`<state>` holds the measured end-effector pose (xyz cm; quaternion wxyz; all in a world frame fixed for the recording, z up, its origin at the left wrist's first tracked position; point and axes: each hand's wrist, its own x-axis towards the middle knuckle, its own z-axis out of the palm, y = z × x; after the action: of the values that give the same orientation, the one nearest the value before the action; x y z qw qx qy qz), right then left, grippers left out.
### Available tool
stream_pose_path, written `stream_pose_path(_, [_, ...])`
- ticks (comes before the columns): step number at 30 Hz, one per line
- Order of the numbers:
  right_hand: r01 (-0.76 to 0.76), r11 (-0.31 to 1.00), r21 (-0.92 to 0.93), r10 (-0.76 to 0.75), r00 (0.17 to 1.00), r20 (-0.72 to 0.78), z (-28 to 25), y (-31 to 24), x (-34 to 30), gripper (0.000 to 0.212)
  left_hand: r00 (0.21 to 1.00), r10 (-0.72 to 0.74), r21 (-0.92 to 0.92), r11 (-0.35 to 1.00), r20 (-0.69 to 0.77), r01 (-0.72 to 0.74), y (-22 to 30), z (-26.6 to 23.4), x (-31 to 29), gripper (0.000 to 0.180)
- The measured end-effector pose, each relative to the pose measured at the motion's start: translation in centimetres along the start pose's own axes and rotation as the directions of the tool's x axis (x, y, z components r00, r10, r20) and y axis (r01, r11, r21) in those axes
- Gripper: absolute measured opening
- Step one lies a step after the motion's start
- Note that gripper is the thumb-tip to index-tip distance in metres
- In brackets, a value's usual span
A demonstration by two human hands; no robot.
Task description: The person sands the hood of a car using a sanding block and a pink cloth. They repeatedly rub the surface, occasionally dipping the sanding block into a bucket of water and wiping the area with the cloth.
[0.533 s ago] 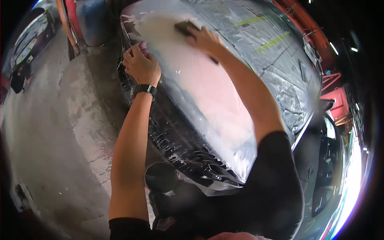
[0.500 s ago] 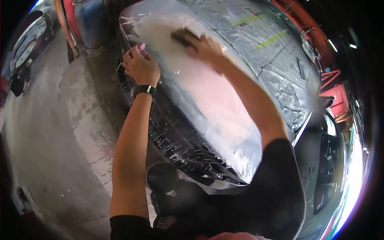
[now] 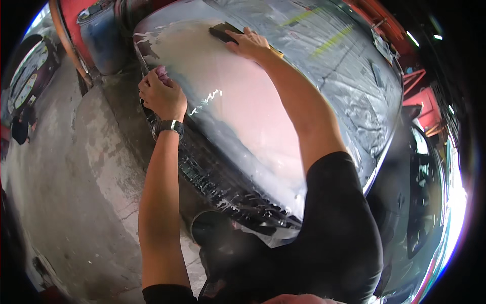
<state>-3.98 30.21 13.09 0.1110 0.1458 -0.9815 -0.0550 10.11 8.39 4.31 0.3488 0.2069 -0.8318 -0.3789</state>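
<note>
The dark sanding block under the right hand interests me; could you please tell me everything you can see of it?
The dark sanding block looks long, flat and straight-edged, with a dull brownish-black surface; its material is unclear. It lies slanting down to the right on the pale car panel, near the grey masking sheet. The right hand covers its middle, leaving one end bare; a yellow-edged piece past the hand seems to be its other end. Its underside is hidden.
</note>
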Motion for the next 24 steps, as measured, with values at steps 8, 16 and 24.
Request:
stream_pose_path(8, [0.394, 0.915, 0.083, -0.389, 0.919, -0.065, -3.1, -4.4, -21.7, 0.055, 0.987, -0.011, 0.104, 0.994, -0.157, 0.027, -2.7, -0.7, 1.4, 0.039])
stream_pose_path(16, [-0.001, 0.999, -0.037, 0.001, 1.0, 0.005, 0.6, -5.3, 2.7, 0.053, 0.995, -0.006, -0.025, 1.0, -0.096, 0.003, -0.2, -0.3, -0.1, 0.037])
stream_pose_path(24, [0.339, 0.94, 0.047, -0.338, 0.941, -0.03, -1.2, -11.7, -11.3, 0.053, 0.987, -0.039, 0.019, 0.999, -0.154, 0.043, -2.5, -1.5, 0.9, 0.039])
